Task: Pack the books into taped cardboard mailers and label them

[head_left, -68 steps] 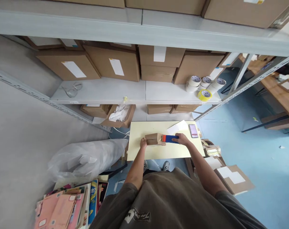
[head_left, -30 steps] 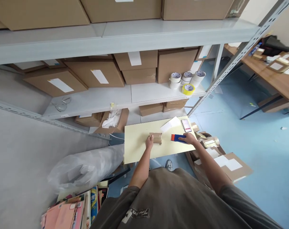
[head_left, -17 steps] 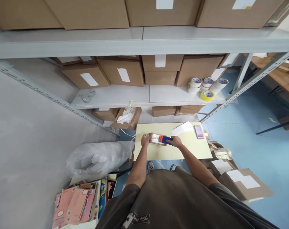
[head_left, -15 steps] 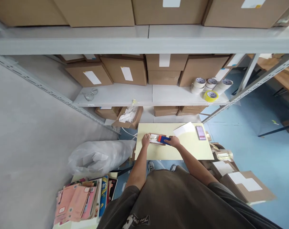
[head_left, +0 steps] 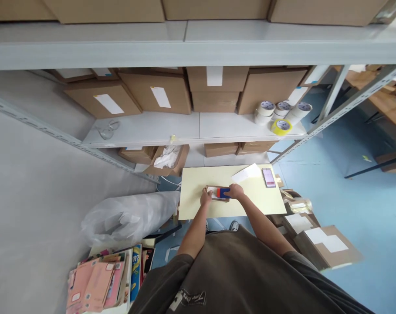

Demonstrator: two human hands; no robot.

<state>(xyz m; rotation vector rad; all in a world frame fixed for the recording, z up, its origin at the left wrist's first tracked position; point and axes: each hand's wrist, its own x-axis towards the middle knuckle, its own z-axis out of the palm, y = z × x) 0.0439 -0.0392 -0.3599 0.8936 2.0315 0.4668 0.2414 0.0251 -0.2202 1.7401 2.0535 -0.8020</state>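
A small open cardboard box (head_left: 217, 199) with something white inside it lies on the pale yellow table (head_left: 194, 207). At the box's left end is my left hand (head_left: 205, 197), its fingers closed on the edge. My right hand (head_left: 236, 191) grips the right end of a flat blue item with an orange-red end (head_left: 224, 192), which lies over or in the right part of the box. I cannot make out its exact kind. Behind my right hand are a white sheet of paper (head_left: 246, 173) and a phone (head_left: 269, 178).
A metal shelf rack (head_left: 152, 131) with cardboard boxes stands behind the table. White tape rolls (head_left: 265, 109) and a yellow tape roll (head_left: 281, 127) sit on its shelf. A plastic bag (head_left: 132, 216) and pink envelopes (head_left: 98, 279) are at left; cartons (head_left: 330, 248) are at right.
The view has shifted, so the scene sits further left. My left fingers have moved slightly inward over the box's left end. The blue item lies straighter along the box.
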